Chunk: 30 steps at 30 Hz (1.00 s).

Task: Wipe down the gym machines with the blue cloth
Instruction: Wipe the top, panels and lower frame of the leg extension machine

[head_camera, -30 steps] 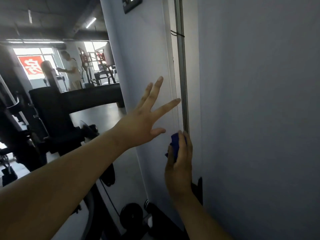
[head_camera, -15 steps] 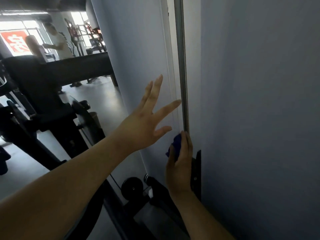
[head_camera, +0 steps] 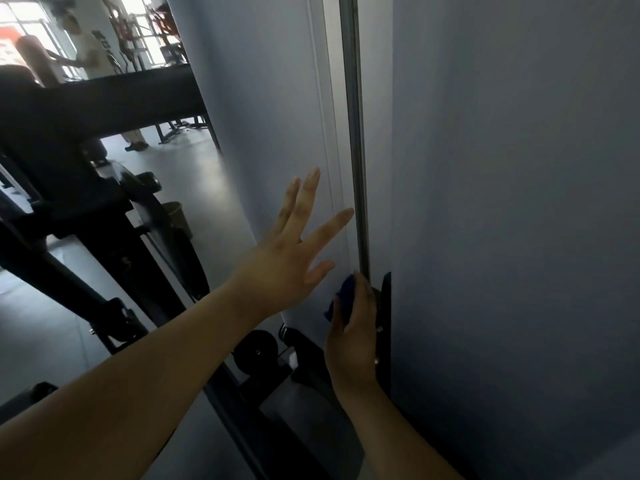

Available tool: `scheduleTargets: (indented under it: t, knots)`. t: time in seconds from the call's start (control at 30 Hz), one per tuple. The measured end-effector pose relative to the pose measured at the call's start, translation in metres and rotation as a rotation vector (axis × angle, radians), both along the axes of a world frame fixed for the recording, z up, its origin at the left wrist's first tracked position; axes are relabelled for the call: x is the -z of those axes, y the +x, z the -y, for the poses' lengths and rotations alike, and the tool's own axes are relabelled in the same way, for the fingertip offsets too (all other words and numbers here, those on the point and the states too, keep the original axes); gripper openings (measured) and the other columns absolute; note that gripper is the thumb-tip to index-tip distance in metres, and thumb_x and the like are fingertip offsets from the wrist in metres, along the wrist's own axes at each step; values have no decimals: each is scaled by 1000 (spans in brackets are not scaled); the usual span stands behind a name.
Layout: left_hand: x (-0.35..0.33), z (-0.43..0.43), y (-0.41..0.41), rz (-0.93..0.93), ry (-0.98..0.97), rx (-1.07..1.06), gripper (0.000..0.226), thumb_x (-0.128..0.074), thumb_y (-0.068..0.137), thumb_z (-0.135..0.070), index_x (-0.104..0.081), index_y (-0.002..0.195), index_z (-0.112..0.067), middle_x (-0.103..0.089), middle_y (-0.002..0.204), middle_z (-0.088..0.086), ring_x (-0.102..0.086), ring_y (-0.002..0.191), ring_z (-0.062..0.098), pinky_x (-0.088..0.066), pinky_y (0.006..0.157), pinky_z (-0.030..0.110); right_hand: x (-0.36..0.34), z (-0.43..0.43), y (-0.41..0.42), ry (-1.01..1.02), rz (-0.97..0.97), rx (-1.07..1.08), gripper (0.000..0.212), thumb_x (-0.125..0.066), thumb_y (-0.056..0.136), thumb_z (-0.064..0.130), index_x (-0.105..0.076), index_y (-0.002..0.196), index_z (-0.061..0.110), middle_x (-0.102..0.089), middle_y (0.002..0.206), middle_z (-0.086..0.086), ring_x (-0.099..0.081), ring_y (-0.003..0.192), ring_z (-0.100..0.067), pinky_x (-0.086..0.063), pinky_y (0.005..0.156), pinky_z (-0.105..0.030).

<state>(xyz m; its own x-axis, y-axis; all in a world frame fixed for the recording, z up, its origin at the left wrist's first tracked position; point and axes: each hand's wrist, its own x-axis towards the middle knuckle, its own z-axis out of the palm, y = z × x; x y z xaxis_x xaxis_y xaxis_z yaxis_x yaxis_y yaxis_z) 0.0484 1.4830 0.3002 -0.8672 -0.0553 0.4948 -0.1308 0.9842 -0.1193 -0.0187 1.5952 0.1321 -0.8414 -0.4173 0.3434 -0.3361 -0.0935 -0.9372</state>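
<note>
A tall white machine panel (head_camera: pixel 263 133) stands in front of me, with a grey vertical guide rod (head_camera: pixel 355 150) in the gap beside a second white panel (head_camera: pixel 502 202). My left hand (head_camera: pixel 291 261) is spread flat, its straight fingers against the left panel. My right hand (head_camera: pixel 353 327) grips the blue cloth (head_camera: pixel 341 299) and presses it to the lower end of the rod. Most of the cloth is hidden under my fingers.
Black machine frames (head_camera: pixel 69 188) and a pulley wheel (head_camera: pixel 256 348) stand low on the left over grey floor. A small bin (head_camera: pixel 176 216) sits behind them. A person (head_camera: pixel 86 46) works at equipment far back by the windows.
My right hand has slid the cloth down the rod toward its black base. The view has tilted downward; my left hand stays spread on the panel.
</note>
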Motion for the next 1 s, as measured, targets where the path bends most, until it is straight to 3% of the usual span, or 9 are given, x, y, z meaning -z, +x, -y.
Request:
scheduleTargets:
  t: [0.07,0.17,0.27,0.37,0.47,0.63,0.8,0.9,1.0]
  knots:
    - [5,-3,-1,-3,25,-15,86,-74,103,-34,-25,173,-31,21,180,16,17,167,40,-20,120,52,2,2,3,15,-54,20,61,-54,113,20,-32,170,19,-35,171,6,-36,153,6,-32,121,-10]
    - [10,-4,0,-3,43,-11,86,-74,103,-32,-25,174,-30,22,180,15,18,167,39,-18,120,54,31,-1,11,100,-46,44,61,-48,111,34,-30,169,29,-33,173,5,-33,157,-1,-34,127,-24]
    - [17,-4,2,-7,62,-3,86,-75,103,-30,-26,173,-30,20,180,15,17,167,39,-21,118,51,47,-5,16,177,-70,82,60,-50,111,31,-29,167,31,-36,172,2,-28,154,5,-28,126,-15]
    - [22,-3,3,16,65,4,87,-76,102,-27,-26,173,-29,20,180,15,17,167,40,-20,120,54,30,-2,11,151,-65,87,60,-56,111,21,-36,167,21,-39,170,-1,-38,154,-6,-34,125,-19]
    - [22,-3,5,19,78,21,88,-78,101,-23,-27,173,-28,20,180,15,17,167,40,-19,124,56,12,3,6,91,-108,57,61,-52,113,23,-31,170,19,-31,174,1,-33,158,-7,-23,126,-11]
    - [17,-8,11,43,96,5,86,-74,103,-25,-25,174,-32,25,180,7,17,168,34,-30,120,50,41,-9,14,250,-198,95,62,-41,111,38,-29,170,23,-34,174,0,-34,159,-11,-32,130,-33]
    - [13,-18,11,74,158,-28,83,-68,107,-29,-19,174,-36,34,177,-3,20,167,28,-34,117,42,23,-14,4,210,-170,9,63,-46,108,46,-37,166,24,-43,168,-3,-44,154,-19,-36,129,-36]
    - [9,-21,13,7,187,-19,70,-60,112,-30,-26,173,-32,24,181,-6,3,170,24,-35,125,43,-24,-3,-2,50,-194,-15,76,-30,109,66,-40,165,16,-48,161,-6,-53,145,-25,-48,120,-47]
    - [0,-17,18,-40,189,-25,63,-53,114,-28,-29,172,-29,11,183,-9,-20,167,19,-49,121,47,-36,5,-5,42,-269,10,70,-34,111,56,-30,170,19,-41,168,-5,-51,148,-26,-49,120,-48]
